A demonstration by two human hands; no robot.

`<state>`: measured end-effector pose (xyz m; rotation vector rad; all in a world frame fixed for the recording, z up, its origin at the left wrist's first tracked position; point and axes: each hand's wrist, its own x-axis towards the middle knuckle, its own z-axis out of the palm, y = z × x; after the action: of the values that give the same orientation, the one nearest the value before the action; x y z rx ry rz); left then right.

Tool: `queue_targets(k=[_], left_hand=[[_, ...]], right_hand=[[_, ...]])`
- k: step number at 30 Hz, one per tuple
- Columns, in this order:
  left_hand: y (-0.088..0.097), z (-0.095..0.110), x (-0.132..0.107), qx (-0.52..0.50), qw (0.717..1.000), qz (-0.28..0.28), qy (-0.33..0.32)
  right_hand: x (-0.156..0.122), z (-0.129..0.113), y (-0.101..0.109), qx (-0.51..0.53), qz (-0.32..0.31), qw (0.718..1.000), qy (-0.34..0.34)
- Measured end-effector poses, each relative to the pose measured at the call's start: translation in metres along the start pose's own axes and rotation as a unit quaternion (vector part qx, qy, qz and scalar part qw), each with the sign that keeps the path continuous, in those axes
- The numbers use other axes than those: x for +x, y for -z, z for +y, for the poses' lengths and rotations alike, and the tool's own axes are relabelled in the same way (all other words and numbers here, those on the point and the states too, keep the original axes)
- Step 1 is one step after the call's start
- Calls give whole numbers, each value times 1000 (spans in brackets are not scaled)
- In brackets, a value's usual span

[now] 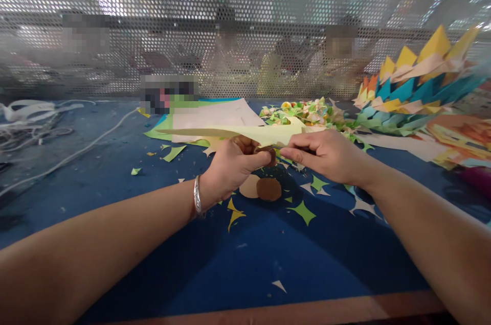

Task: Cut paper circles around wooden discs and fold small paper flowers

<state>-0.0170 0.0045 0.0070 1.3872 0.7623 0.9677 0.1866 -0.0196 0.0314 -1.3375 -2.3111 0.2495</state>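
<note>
My left hand [233,164] is closed round a small brown round piece [267,153], held above the blue table [238,258]. My right hand [322,155] pinches the pale yellow paper sheet [253,134], which stretches flat and edge-on to the left over both hands. The two hands meet at the sheet's near edge. Just below them on the table lie a brown paper disc [269,189] and a cream disc [249,187]. A silver bangle [197,196] sits on my left wrist.
Green, yellow and white paper scraps [303,211] litter the table. Flat sheets [215,116] lie behind the hands, a heap of small folded pieces [303,111] beside them. Stacked folded colour paper [418,90] fills the right. White cords [34,115] lie left. People sit beyond a perforated screen [245,33].
</note>
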Motion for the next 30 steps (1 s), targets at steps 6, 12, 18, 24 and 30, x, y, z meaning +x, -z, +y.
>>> queue_targets(k=[6, 12, 18, 24, 30], left_hand=[[-1, 3, 0, 34, 999, -2, -2], [0, 5, -1, 62, 998, -20, 7], [3, 3, 0, 149, 988, -29, -34], [3, 9, 1, 216, 971, -51, -90], [4, 9, 2, 272, 952, -55, -128]], right_hand=[[0, 2, 0, -14, 1, 1000, 16], [0, 0, 1, -17, -4, 999, 32], [0, -3, 2, -30, 1, 998, 50], [-2, -4, 0, -50, -4, 997, 51], [-2, -3, -1, -88, 5, 994, 62]])
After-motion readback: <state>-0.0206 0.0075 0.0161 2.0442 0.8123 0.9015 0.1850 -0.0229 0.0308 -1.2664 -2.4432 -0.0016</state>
